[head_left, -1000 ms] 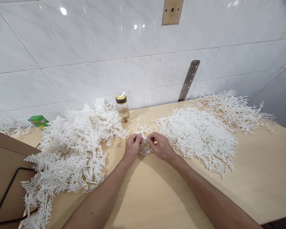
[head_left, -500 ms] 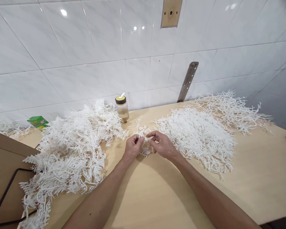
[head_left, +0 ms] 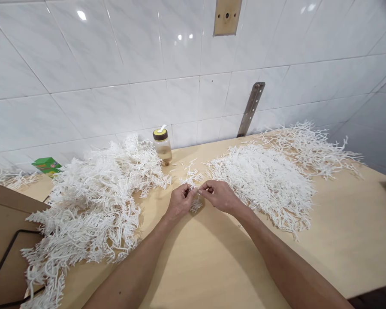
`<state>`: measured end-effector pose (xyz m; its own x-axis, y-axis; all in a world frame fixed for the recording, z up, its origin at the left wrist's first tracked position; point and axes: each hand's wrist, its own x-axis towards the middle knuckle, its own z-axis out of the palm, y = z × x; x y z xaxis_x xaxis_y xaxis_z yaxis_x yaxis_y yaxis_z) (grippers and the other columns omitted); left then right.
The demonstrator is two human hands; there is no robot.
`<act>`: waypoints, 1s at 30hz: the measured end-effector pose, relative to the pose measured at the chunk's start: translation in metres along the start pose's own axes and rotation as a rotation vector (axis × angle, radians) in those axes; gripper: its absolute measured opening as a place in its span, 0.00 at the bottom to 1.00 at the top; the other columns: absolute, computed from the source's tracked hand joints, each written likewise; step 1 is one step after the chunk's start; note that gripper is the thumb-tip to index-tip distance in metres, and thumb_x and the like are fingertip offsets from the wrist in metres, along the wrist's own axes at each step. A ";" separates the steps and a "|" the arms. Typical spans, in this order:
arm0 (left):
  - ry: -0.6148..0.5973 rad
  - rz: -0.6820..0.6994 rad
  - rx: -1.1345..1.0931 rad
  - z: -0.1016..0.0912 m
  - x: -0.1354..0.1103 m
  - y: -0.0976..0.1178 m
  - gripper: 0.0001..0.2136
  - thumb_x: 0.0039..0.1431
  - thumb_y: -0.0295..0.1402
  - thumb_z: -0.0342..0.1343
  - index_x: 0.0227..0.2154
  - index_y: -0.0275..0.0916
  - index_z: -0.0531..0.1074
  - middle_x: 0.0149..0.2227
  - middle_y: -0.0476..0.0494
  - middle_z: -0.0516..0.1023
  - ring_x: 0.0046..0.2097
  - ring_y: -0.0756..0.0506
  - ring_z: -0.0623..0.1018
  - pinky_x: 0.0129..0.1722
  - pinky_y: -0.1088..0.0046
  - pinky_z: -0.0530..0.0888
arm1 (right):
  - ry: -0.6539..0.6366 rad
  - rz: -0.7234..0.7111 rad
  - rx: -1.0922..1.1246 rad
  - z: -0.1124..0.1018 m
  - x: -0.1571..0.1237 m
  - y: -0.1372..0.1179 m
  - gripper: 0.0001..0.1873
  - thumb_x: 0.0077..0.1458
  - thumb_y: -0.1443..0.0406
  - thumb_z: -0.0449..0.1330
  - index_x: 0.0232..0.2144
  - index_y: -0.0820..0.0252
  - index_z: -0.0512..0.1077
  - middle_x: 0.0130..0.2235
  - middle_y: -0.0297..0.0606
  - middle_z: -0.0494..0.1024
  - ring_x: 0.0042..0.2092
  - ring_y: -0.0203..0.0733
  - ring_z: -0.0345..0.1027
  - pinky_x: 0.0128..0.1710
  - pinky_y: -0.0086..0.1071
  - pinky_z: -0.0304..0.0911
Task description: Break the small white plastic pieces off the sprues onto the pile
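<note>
Over the middle of the table (head_left: 218, 262), my left hand (head_left: 181, 200) is closed on a white branching twig (head_left: 190, 174) that looks like plastic. The twig's branches stick up beyond the fingers. Close by on the right, my right hand (head_left: 219, 196) pinches with thumb and index finger at the twig's near end; the tiny piece between those fingertips is too small to make out fully. Below the fingertips lies a small heap of short white bits (head_left: 196, 204). A large pile of white frilly sprigs (head_left: 99, 201) is to the left, and a pile of white twigs (head_left: 263, 180) to the right.
A bottle with a yellow and black lid (head_left: 163, 148) stands behind the left pile. Thin bare white branches (head_left: 312, 148) lie at the back right. At left are a green box (head_left: 46, 165) and a cardboard box (head_left: 9, 223). A metal bracket (head_left: 251, 109) leans by the tiled wall.
My right hand has brought its fingers together and moved in to meet my left fingertips. The view has shifted slightly; the piles look the same.
</note>
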<state>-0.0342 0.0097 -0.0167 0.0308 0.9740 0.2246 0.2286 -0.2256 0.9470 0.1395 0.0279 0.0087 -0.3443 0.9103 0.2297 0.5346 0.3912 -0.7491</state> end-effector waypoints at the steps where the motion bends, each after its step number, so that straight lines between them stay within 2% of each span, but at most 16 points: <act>1: 0.003 0.009 0.029 0.000 0.000 0.000 0.18 0.56 0.45 0.56 0.21 0.38 0.63 0.20 0.54 0.57 0.25 0.52 0.58 0.25 0.75 0.56 | 0.020 -0.027 -0.051 0.001 0.000 0.001 0.08 0.54 0.63 0.58 0.27 0.58 0.75 0.27 0.34 0.78 0.26 0.36 0.68 0.28 0.29 0.60; 5: 0.033 0.054 0.158 0.002 -0.001 -0.003 0.15 0.57 0.40 0.55 0.20 0.39 0.62 0.20 0.54 0.59 0.25 0.52 0.59 0.26 0.74 0.56 | 0.050 -0.063 -0.196 0.009 -0.002 0.004 0.06 0.53 0.68 0.57 0.26 0.58 0.73 0.28 0.35 0.77 0.28 0.36 0.67 0.29 0.30 0.57; 10: 0.079 0.083 0.261 0.004 -0.002 -0.004 0.10 0.56 0.35 0.53 0.22 0.39 0.61 0.21 0.54 0.60 0.26 0.51 0.59 0.28 0.73 0.56 | 0.063 0.041 -0.191 0.023 -0.001 -0.003 0.08 0.52 0.68 0.56 0.23 0.58 0.70 0.24 0.34 0.76 0.26 0.36 0.66 0.27 0.29 0.56; 14: 0.125 0.086 0.142 0.001 -0.002 0.002 0.12 0.57 0.37 0.53 0.22 0.40 0.60 0.21 0.54 0.58 0.26 0.51 0.59 0.28 0.74 0.57 | 0.103 0.171 -0.084 0.027 0.005 -0.005 0.07 0.51 0.66 0.56 0.22 0.57 0.68 0.23 0.33 0.75 0.23 0.36 0.65 0.24 0.29 0.57; 18: 0.145 0.036 -0.057 -0.004 0.002 0.002 0.14 0.57 0.41 0.55 0.22 0.39 0.61 0.21 0.55 0.57 0.24 0.52 0.58 0.26 0.75 0.57 | 0.203 0.358 -0.074 0.015 0.009 0.012 0.05 0.48 0.67 0.56 0.21 0.57 0.65 0.20 0.32 0.71 0.19 0.36 0.63 0.21 0.30 0.56; 22: 0.113 -0.071 -0.246 -0.008 0.006 -0.005 0.19 0.54 0.48 0.58 0.22 0.39 0.61 0.19 0.56 0.56 0.22 0.54 0.56 0.22 0.76 0.55 | 0.433 0.258 -0.155 -0.006 0.011 0.036 0.04 0.50 0.65 0.56 0.24 0.57 0.66 0.21 0.33 0.72 0.22 0.39 0.65 0.28 0.32 0.60; 25: 0.112 -0.125 -0.306 -0.009 0.007 -0.007 0.21 0.53 0.51 0.58 0.20 0.39 0.61 0.17 0.56 0.55 0.20 0.55 0.54 0.20 0.77 0.53 | 0.532 0.143 -0.249 -0.012 0.011 0.042 0.03 0.50 0.65 0.58 0.30 0.59 0.69 0.29 0.37 0.74 0.26 0.39 0.66 0.33 0.35 0.63; 27: 0.118 -0.138 -0.314 -0.008 0.008 -0.007 0.22 0.53 0.51 0.59 0.20 0.39 0.61 0.17 0.56 0.55 0.19 0.55 0.54 0.19 0.77 0.52 | 0.522 0.021 -0.240 -0.009 0.010 0.036 0.06 0.51 0.65 0.59 0.34 0.60 0.71 0.36 0.41 0.75 0.27 0.38 0.67 0.35 0.36 0.64; 30: 0.105 -0.146 -0.314 -0.008 0.007 -0.005 0.22 0.52 0.51 0.59 0.20 0.38 0.63 0.17 0.56 0.56 0.19 0.55 0.54 0.19 0.77 0.52 | 0.375 -0.171 -0.102 0.003 0.005 0.017 0.08 0.56 0.64 0.58 0.38 0.59 0.73 0.41 0.42 0.75 0.28 0.36 0.67 0.33 0.34 0.66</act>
<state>-0.0426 0.0178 -0.0183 -0.0840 0.9925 0.0891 -0.0874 -0.0964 0.9915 0.1439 0.0383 -0.0047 -0.1402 0.8099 0.5696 0.5740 0.5352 -0.6197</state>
